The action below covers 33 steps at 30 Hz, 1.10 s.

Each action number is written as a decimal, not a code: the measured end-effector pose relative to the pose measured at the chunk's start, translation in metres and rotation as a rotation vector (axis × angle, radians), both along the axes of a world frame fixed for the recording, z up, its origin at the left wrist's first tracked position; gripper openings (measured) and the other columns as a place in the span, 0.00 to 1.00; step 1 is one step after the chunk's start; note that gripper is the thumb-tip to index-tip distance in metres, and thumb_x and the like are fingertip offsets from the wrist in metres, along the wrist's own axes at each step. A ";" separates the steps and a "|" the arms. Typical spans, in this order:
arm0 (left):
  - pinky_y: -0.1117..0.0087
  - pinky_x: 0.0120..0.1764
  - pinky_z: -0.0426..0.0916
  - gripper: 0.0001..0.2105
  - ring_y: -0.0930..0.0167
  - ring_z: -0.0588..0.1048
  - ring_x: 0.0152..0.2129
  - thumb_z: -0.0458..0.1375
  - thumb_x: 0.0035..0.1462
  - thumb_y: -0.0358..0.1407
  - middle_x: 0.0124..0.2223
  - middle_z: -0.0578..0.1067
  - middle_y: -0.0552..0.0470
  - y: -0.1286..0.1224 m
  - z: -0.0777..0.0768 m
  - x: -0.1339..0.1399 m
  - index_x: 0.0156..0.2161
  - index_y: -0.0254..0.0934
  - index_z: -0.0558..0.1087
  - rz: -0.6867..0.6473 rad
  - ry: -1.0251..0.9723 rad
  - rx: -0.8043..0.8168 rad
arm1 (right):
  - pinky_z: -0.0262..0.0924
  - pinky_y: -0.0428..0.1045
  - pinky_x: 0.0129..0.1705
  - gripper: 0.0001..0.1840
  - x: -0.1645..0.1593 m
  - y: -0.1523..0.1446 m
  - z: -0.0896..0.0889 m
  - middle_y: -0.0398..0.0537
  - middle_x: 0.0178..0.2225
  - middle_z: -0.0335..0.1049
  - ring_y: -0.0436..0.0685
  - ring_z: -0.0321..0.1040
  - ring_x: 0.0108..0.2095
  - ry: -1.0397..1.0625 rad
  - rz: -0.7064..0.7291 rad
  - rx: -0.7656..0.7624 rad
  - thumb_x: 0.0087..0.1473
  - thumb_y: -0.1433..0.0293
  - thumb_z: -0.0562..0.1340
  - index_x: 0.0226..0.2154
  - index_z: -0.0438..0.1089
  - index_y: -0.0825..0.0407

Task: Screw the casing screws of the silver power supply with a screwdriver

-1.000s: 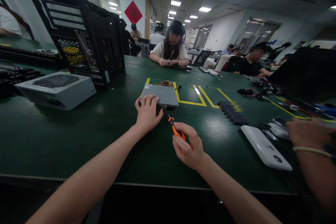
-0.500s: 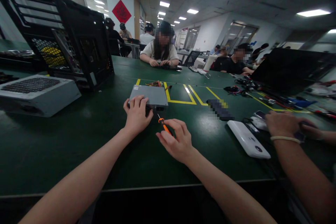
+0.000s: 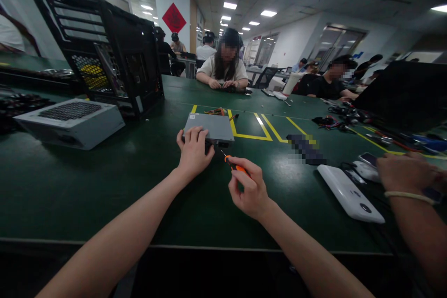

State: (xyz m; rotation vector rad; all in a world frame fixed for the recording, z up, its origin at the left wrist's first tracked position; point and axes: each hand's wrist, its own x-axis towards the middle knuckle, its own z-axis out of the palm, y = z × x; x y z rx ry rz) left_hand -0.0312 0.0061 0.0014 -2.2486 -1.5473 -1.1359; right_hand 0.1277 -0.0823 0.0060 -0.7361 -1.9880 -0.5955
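Observation:
A grey metal computer power supply (image 3: 215, 125) lies on the green table in front of me, its socket side facing me. My left hand (image 3: 194, 152) grips its near left edge, fingers over the top and thumb low on the near side. Between the fingers of my right hand (image 3: 250, 191) is an orange and black screwdriver (image 3: 238, 166). Its thin shaft points up and left towards the near face of the power supply. Whether the tip touches the case, I cannot tell. Coloured cables (image 3: 217, 111) stick out behind the unit.
On the left stand a larger power supply (image 3: 75, 125) and a black computer case (image 3: 139, 74). A white device (image 3: 349, 194) lies right, near a neighbour's hand (image 3: 401, 172). Yellow tape (image 3: 253, 138) marks the table. Another person (image 3: 223, 67) sits opposite.
The view has swung left, so everything sits further right. My right fingers have curled in more closely around the screwdriver handle. My left hand stays on the power supply.

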 end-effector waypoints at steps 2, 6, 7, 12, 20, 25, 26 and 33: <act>0.52 0.57 0.38 0.17 0.60 0.57 0.53 0.52 0.51 0.38 0.52 0.64 0.42 0.000 0.000 0.000 0.48 0.37 0.63 -0.004 0.003 0.009 | 0.67 0.56 0.42 0.20 0.001 0.000 -0.001 0.54 0.45 0.59 0.60 0.60 0.48 -0.015 -0.031 -0.006 0.46 0.80 0.59 0.43 0.58 0.50; 0.52 0.58 0.38 0.18 0.60 0.56 0.54 0.52 0.51 0.38 0.52 0.63 0.42 0.000 0.000 0.000 0.48 0.36 0.63 -0.017 0.010 0.015 | 0.68 0.53 0.40 0.23 0.000 0.000 -0.002 0.54 0.46 0.59 0.57 0.62 0.47 -0.001 -0.020 -0.019 0.46 0.82 0.57 0.44 0.57 0.49; 0.52 0.58 0.38 0.18 0.60 0.57 0.53 0.52 0.51 0.38 0.52 0.63 0.42 0.000 0.000 0.000 0.48 0.36 0.63 -0.016 0.008 0.015 | 0.68 0.52 0.40 0.24 0.000 0.000 -0.002 0.55 0.47 0.58 0.57 0.62 0.47 0.016 -0.005 -0.023 0.46 0.83 0.57 0.45 0.56 0.50; 0.52 0.58 0.39 0.18 0.60 0.57 0.53 0.52 0.51 0.38 0.52 0.63 0.42 0.000 0.000 0.000 0.48 0.37 0.63 0.001 0.014 0.012 | 0.67 0.57 0.40 0.19 0.000 0.000 0.000 0.52 0.43 0.63 0.60 0.62 0.45 0.015 -0.079 0.014 0.47 0.77 0.61 0.42 0.59 0.50; 0.53 0.58 0.40 0.18 0.60 0.57 0.53 0.53 0.51 0.39 0.52 0.63 0.42 0.000 0.001 -0.001 0.48 0.36 0.63 -0.012 0.001 -0.001 | 0.68 0.56 0.40 0.26 -0.001 -0.001 -0.003 0.54 0.49 0.53 0.60 0.59 0.49 0.054 -0.023 -0.025 0.46 0.82 0.58 0.47 0.55 0.48; 0.52 0.57 0.40 0.18 0.59 0.57 0.53 0.53 0.51 0.39 0.52 0.63 0.42 0.000 0.001 -0.001 0.48 0.36 0.63 -0.024 0.000 -0.005 | 0.69 0.53 0.39 0.26 0.000 0.000 -0.002 0.53 0.46 0.55 0.57 0.61 0.46 0.030 -0.048 -0.008 0.45 0.84 0.58 0.46 0.56 0.49; 0.52 0.57 0.40 0.18 0.59 0.57 0.53 0.53 0.51 0.39 0.52 0.63 0.42 0.000 0.001 -0.001 0.48 0.36 0.63 -0.021 -0.002 -0.005 | 0.69 0.52 0.40 0.27 0.000 0.000 -0.002 0.54 0.47 0.54 0.57 0.60 0.47 0.046 -0.018 -0.027 0.45 0.84 0.57 0.47 0.54 0.49; 0.53 0.57 0.41 0.18 0.60 0.57 0.53 0.53 0.51 0.39 0.52 0.63 0.42 0.000 0.001 -0.001 0.47 0.36 0.63 -0.020 0.002 0.008 | 0.68 0.54 0.39 0.25 0.000 0.002 -0.004 0.52 0.44 0.57 0.57 0.62 0.44 0.034 -0.051 -0.020 0.45 0.81 0.60 0.46 0.56 0.49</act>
